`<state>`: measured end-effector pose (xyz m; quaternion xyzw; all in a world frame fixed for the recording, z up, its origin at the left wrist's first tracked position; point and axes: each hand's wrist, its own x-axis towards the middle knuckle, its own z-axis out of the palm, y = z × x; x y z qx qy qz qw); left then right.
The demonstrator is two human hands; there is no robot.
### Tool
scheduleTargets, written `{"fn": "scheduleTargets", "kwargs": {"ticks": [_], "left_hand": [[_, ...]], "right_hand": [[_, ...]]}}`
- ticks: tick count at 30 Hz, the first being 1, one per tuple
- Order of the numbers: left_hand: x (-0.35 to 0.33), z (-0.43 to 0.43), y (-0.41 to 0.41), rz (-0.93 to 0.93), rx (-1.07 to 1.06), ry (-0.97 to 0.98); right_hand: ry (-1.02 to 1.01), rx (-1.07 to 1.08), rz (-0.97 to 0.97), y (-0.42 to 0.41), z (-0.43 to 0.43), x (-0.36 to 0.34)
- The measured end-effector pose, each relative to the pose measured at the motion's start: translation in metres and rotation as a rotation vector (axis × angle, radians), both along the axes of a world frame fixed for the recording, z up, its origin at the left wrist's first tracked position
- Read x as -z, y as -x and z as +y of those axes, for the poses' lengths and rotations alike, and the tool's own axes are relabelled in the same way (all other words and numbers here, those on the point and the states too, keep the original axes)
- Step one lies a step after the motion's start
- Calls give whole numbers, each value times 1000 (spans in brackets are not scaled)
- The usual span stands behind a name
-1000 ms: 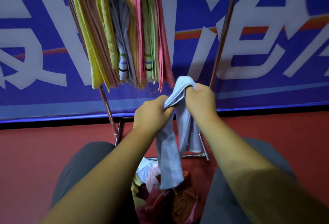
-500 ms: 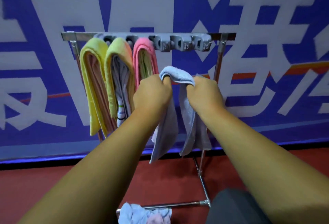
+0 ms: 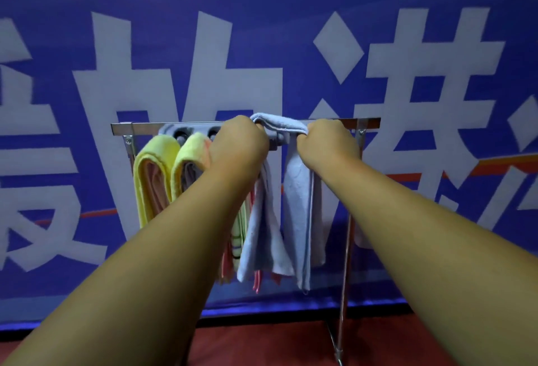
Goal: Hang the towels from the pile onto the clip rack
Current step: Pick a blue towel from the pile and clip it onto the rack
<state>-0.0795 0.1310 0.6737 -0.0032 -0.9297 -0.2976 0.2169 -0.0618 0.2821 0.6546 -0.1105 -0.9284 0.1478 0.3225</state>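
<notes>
A light blue towel [image 3: 297,205] is folded over at its top and held up against the grey clip bar [image 3: 189,129] of the metal rack [image 3: 369,124]. My left hand [image 3: 237,144] grips the fold's left side, and my right hand [image 3: 327,144] grips its right side. Both ends of the towel hang down below my hands. Two yellow towels [image 3: 154,167] hang from clips at the rack's left. A pink towel [image 3: 256,281] shows only at its lower edge behind my left arm. The pile is out of view.
A blue banner [image 3: 262,30] with large white characters stands right behind the rack. The rack's right upright [image 3: 346,263] runs down to a foot on the red floor [image 3: 262,345].
Both hands have lifted the blue towel from lap height up to the clip bar. The view tilted upward, so the pile and my legs dropped out of sight.
</notes>
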Motion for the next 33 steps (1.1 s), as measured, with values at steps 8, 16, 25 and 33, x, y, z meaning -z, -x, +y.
{"fn": "scheduleTargets", "kwargs": {"ticks": [8,16,25,33], "left_hand": [[0,4,14,-147,22,297],[35,10,15,66,9,416],[116,6,10,102,158,201],[198,6,22,-246,285,52]], "right_hand": [[-39,20,-147,13,4,38],[-47,-31,-163,17,7,73],[183,-145,-83,17,-5,125],[295,-206,-284,17,-7,200]]}}
